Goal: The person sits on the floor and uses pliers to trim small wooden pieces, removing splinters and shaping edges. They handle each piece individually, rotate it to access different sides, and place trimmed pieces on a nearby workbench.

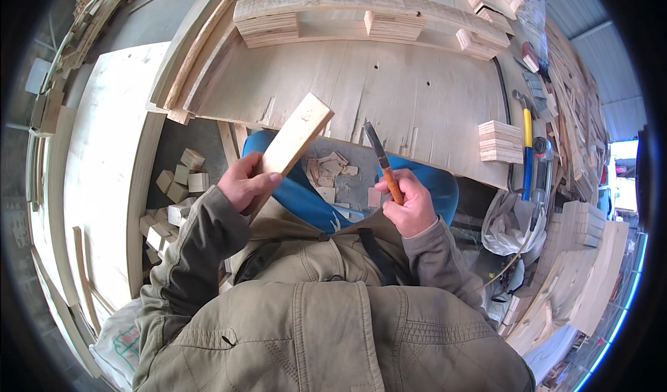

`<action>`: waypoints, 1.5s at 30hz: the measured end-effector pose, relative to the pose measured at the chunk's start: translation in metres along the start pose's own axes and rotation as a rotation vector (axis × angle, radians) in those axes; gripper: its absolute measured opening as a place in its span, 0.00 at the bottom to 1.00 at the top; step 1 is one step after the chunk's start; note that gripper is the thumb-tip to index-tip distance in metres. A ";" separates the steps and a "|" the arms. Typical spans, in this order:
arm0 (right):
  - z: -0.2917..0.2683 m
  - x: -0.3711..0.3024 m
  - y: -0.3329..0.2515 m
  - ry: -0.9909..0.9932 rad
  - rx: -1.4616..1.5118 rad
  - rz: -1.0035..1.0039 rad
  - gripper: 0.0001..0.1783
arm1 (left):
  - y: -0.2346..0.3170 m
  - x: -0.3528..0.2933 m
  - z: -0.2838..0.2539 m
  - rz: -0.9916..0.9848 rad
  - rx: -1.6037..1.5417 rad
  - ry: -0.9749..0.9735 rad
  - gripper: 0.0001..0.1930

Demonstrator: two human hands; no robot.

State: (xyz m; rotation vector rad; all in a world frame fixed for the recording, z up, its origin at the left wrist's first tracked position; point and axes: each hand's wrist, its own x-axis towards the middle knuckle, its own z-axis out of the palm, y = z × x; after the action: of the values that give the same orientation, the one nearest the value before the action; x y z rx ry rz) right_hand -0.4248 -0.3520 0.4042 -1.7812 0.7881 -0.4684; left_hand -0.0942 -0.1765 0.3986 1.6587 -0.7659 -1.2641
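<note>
My left hand grips a pale wooden block, long and flat, near its lower end. The block is tilted, its far end pointing up and to the right toward the bench. In my right hand is a chisel, held by its orange-brown handle with the dark blade pointing up and left. Block and chisel are apart, both in front of my body near the front edge of the plywood workbench.
A plank on plywood blocks lies along the bench's far side. At right are stacked plywood pieces and a hammer with a yellow and blue handle. Wood offcuts lie at lower left, beside a large pale board.
</note>
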 end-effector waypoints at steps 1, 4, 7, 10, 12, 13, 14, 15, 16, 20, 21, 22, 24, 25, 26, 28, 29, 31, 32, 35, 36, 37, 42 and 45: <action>0.001 0.001 -0.001 0.005 0.007 -0.009 0.15 | 0.000 0.001 0.007 0.001 0.103 0.066 0.27; 0.003 0.002 -0.002 0.019 0.028 -0.002 0.16 | 0.004 0.004 0.016 0.018 0.425 0.205 0.29; 0.011 0.005 -0.001 0.082 -0.105 -0.112 0.17 | 0.008 0.003 0.028 0.006 0.544 0.238 0.28; 0.017 0.004 0.004 0.093 -0.127 -0.116 0.20 | 0.014 0.002 0.033 0.014 0.634 0.233 0.25; 0.021 0.004 0.008 0.076 -0.096 -0.092 0.20 | 0.017 0.000 0.037 0.092 0.708 0.269 0.22; 0.024 0.004 0.010 0.070 -0.012 -0.028 0.20 | 0.018 0.000 0.038 0.132 0.741 0.288 0.21; 0.027 0.004 0.012 0.066 0.066 0.043 0.20 | 0.020 0.000 0.039 0.164 0.762 0.304 0.19; 0.030 0.004 0.013 0.062 0.134 0.114 0.21 | 0.021 0.001 0.040 0.197 0.784 0.320 0.18; 0.031 0.005 0.013 0.059 0.175 0.150 0.21 | 0.023 0.001 0.040 0.233 0.812 0.338 0.17; 0.038 0.015 0.009 0.072 0.351 0.237 0.21 | 0.036 0.004 0.038 0.343 0.856 0.420 0.15; 0.041 0.019 0.006 0.085 0.380 0.276 0.21 | 0.040 0.006 0.037 0.373 0.873 0.441 0.14; 0.044 0.022 0.003 0.089 0.464 0.254 0.21 | 0.044 0.007 0.038 0.404 0.891 0.462 0.14; 0.051 0.031 -0.006 0.103 0.575 0.270 0.22 | 0.053 0.012 0.039 0.425 0.931 0.467 0.13; 0.054 0.035 -0.011 0.093 0.613 0.279 0.22 | 0.057 0.015 0.041 0.432 0.956 0.472 0.13; 0.057 0.039 -0.016 0.098 0.668 0.259 0.23 | 0.060 0.018 0.044 0.439 0.960 0.461 0.12; 0.065 0.046 -0.025 0.114 0.751 0.240 0.23 | 0.062 0.022 0.055 0.455 0.968 0.448 0.11; 0.068 0.048 -0.028 0.092 0.838 0.257 0.24 | 0.062 0.027 0.061 0.379 0.998 0.420 0.11; 0.072 0.051 -0.033 0.122 0.814 0.263 0.24 | 0.061 0.031 0.070 0.404 1.043 0.397 0.11; 0.073 0.052 -0.035 0.130 0.801 0.256 0.25 | 0.060 0.033 0.074 0.408 1.064 0.386 0.11; 0.078 0.052 -0.037 0.156 0.835 0.299 0.22 | 0.056 0.041 0.082 0.386 1.102 0.368 0.12; 0.079 0.053 -0.036 0.165 0.859 0.315 0.21 | 0.055 0.043 0.084 0.391 1.096 0.366 0.12; 0.079 0.054 -0.035 0.153 0.869 0.338 0.21 | 0.053 0.045 0.085 0.412 1.114 0.366 0.12; 0.081 0.054 -0.033 0.119 0.935 0.383 0.19 | 0.050 0.048 0.090 0.424 1.125 0.358 0.11; 0.083 0.054 -0.035 0.146 0.931 0.351 0.20 | 0.049 0.049 0.088 0.430 1.131 0.356 0.11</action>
State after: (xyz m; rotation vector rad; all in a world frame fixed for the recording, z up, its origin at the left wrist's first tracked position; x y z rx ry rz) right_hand -0.3230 -0.3267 0.4055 -0.7383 0.7811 -0.6021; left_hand -0.1622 -0.2644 0.4157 2.2815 -1.6575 -0.1367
